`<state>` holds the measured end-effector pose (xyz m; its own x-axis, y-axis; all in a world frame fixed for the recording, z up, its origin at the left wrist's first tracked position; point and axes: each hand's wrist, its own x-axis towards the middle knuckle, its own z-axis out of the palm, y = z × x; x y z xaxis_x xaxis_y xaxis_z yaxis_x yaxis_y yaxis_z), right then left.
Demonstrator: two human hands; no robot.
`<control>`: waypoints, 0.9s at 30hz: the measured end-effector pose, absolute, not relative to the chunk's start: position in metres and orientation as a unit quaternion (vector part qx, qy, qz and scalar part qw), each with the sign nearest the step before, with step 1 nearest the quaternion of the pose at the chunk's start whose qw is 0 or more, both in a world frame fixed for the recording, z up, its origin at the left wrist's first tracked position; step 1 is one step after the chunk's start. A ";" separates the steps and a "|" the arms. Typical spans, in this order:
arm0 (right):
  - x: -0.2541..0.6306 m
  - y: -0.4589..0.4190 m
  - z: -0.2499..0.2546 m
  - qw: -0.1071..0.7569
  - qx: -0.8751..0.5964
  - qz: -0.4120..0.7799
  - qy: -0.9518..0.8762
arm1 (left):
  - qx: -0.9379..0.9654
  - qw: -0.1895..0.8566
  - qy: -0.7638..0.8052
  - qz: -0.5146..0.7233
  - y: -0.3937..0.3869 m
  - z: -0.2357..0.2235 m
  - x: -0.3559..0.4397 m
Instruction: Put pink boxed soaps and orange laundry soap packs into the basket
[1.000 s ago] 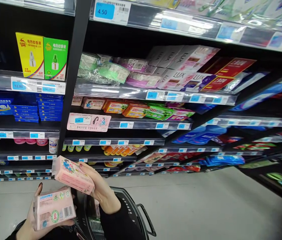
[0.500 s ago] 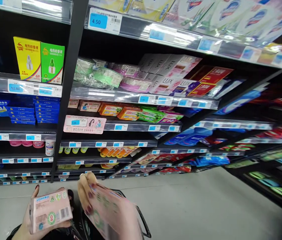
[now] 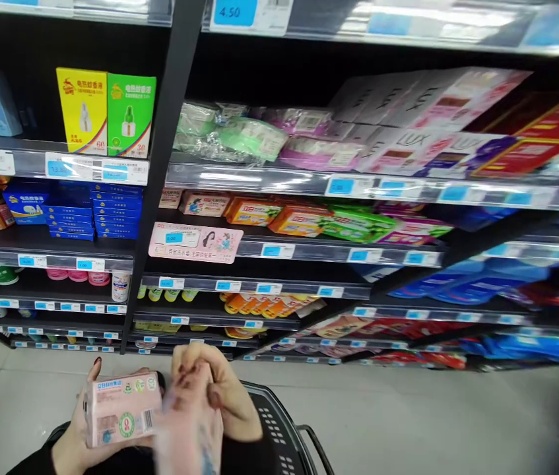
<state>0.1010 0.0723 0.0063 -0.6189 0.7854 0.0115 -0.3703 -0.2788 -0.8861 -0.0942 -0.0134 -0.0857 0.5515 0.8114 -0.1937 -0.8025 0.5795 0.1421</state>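
My left hand (image 3: 74,442) is closed around a pink soap pack (image 3: 121,409) with a barcode, held flat at the bottom left. Right beside it, my right hand (image 3: 214,392) grips a second pink pack (image 3: 193,439), which is smeared by motion and points downward. Both hands hover just above a black shopping basket (image 3: 279,429) at the bottom centre. The two packs sit close together, almost touching.
Black store shelves fill the view, with blue price tags along each edge. Yellow and green boxes (image 3: 105,112) stand upper left, white and red soap boxes (image 3: 422,132) upper right, orange and green packs (image 3: 309,221) on the middle shelf. Grey floor (image 3: 432,422) lies to the right.
My right hand has swung its pink pack down from above the left one toward the basket. The left hand has kept its pack steady. The view has shifted slightly to the left.
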 end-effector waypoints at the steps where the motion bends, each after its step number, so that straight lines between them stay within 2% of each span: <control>1: 0.096 0.074 0.006 0.354 -0.239 0.760 -0.489 | 0.012 0.881 0.129 0.455 -0.013 -0.088 -0.094; 5: 0.084 0.071 0.008 0.258 -0.311 0.706 -0.581 | 0.043 0.875 0.155 0.457 -0.014 -0.095 -0.098; 12: 0.072 0.065 0.008 0.189 -0.398 0.578 -0.687 | 0.119 0.851 0.188 0.475 -0.020 -0.103 -0.100; 17: 0.069 0.057 0.013 0.202 -0.416 0.455 -0.761 | 0.100 0.856 0.196 0.468 -0.025 -0.112 -0.101; 19: 0.070 0.055 0.013 0.200 -0.401 0.425 -0.787 | 0.095 0.856 0.200 0.468 -0.027 -0.119 -0.103; 24: 0.075 0.055 0.014 0.136 -0.253 0.378 -0.880 | 0.082 0.858 0.200 0.467 -0.030 -0.134 -0.103; 27: 0.077 0.057 0.017 0.128 -0.244 0.355 -0.893 | 0.076 0.861 0.192 0.465 -0.029 -0.135 -0.099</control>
<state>0.0769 0.0571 0.0169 -0.8481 0.5270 0.0553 0.3448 0.6282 -0.6975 -0.0992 -0.0291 -0.1354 0.4939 0.8295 -0.2605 -0.7710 0.5564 0.3098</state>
